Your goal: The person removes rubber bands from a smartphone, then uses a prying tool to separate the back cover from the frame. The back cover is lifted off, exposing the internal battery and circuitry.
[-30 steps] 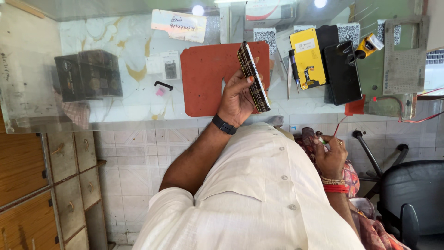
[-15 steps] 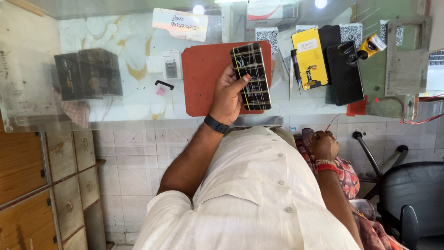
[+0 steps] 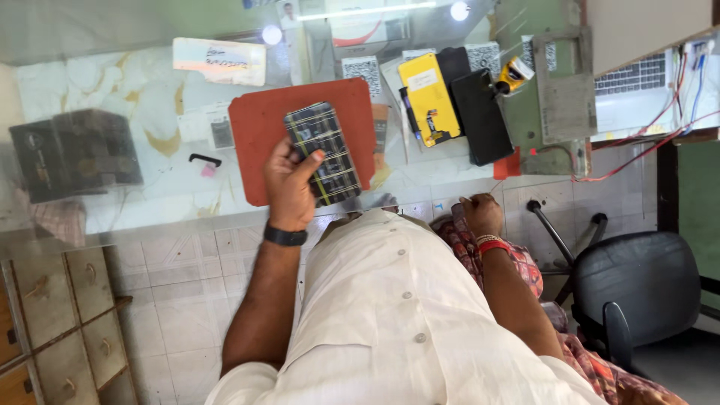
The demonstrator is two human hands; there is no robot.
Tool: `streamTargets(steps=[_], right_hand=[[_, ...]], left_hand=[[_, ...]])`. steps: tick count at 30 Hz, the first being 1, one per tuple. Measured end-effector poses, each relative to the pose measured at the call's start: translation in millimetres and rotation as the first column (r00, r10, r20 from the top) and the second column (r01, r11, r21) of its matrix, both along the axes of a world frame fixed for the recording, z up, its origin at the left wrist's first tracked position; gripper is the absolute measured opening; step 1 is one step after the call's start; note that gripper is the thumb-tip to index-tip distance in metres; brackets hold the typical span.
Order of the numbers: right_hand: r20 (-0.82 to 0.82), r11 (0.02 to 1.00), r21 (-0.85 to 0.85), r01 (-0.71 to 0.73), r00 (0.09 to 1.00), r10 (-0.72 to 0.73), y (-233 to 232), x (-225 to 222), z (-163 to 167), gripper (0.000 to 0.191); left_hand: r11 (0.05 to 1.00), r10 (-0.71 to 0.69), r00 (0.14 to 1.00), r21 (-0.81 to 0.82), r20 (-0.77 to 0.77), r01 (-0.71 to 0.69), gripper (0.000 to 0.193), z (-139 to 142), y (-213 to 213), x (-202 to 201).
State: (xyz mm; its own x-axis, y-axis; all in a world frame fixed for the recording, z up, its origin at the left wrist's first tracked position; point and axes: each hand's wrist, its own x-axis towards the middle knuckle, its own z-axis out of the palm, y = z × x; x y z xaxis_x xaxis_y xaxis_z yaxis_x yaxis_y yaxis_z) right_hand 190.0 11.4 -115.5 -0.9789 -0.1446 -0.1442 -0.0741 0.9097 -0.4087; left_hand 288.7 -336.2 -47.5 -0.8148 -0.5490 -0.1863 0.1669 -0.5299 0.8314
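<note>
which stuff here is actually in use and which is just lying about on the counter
In use:
- left hand holding a dark phone panel above the red mat
- right hand, fist closed by the counter edge; anything in it is hidden

Lying about:
- yellow box
- black phone
- dark box
- white label
- laptop
- office chair

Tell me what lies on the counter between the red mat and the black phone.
In the head view, a yellow box with a pen beside it lies between the red mat and the black phone.

Left hand point(image 3: 291, 184) raised, right hand point(image 3: 480, 215) low
</note>
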Motion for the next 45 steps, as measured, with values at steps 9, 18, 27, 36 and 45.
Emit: streamTargets(steps=[9, 18, 27, 36, 45], right_hand=[[0.205, 0.97, -0.029, -0.243, 0.948, 0.244, 13.5, 3.9, -21.5, 0.033], [0.284, 0.804, -0.51, -0.307, 0.822, 0.494, -49.2, 57.7, 118.3, 0.019], [-0.362, 0.507, -0.663, -0.551, 0.829, 0.427, -229.1, 63.3, 173.0, 0.043], [-0.143, 0.345, -0.926, -0.15, 0.989, 0.045, -309.3, 114.3, 104.3, 0.019], [-0.192, 0.284, -0.942, -0.177, 0.981, -0.024, -344.8, 126.6, 108.9, 0.022]], left_hand=[[0.997, 0.04, 0.996, -0.068, 0.079, -0.035, 0.039, -22.3, 13.3, 9.6], [0.66, -0.107, 0.966, -0.71, 0.235, 0.246, 0.037, 48.4, -9.5, 8.6], [-0.083, -0.39, 0.826, -0.909, 0.407, 0.409, 0.03, 110.3, -92.7, 26.8], [0.377, -0.355, 0.926, -0.926, -0.129, 0.016, 0.07, 84.0, -198.5, 55.6], [0.801, -0.328, 0.802, 0.304, -0.5, 0.517, 0.049, 0.8, -155.8, 44.0]])
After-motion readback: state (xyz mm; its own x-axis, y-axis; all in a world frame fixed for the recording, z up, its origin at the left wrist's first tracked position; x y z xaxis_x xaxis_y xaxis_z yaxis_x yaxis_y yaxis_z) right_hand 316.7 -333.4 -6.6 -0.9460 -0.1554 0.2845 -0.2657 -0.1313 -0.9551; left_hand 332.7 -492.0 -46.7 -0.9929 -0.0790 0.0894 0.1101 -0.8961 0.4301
